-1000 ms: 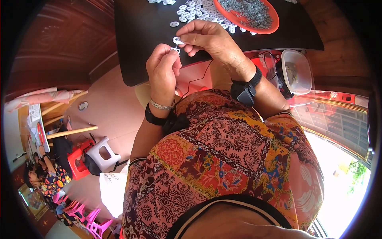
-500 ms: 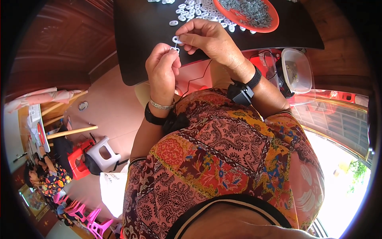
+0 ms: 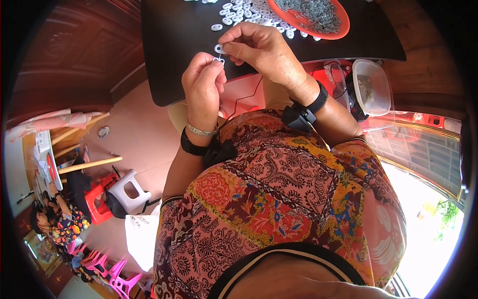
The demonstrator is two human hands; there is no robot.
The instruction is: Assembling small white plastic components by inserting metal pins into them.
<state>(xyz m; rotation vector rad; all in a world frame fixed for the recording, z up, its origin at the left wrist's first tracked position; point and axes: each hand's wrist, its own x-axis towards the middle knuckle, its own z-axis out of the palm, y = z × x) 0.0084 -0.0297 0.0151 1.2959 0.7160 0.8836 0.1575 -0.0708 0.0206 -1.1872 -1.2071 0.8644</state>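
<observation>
Over the near edge of a black table (image 3: 174,60), my left hand (image 3: 203,87) pinches a small metal piece between thumb and forefinger. My right hand (image 3: 259,47) holds a small white ring (image 3: 219,49) just above it, and the two pieces touch. Several more white rings (image 3: 239,12) lie scattered on the table beyond my hands. An orange dish (image 3: 311,17) filled with small grey metal parts sits at the far right of the table. Both wrists wear black bands, and the left also has a silver bracelet.
A clear plastic tub (image 3: 373,87) stands on red crates to the right of the table. At the lower left are a white stool (image 3: 127,189), a red stool (image 3: 97,204), pink chairs and a seated person (image 3: 55,224). Wooden panelling runs along the left.
My hands have stayed in the same place over the table edge. The fingers have only shifted slightly around the ring and the metal piece.
</observation>
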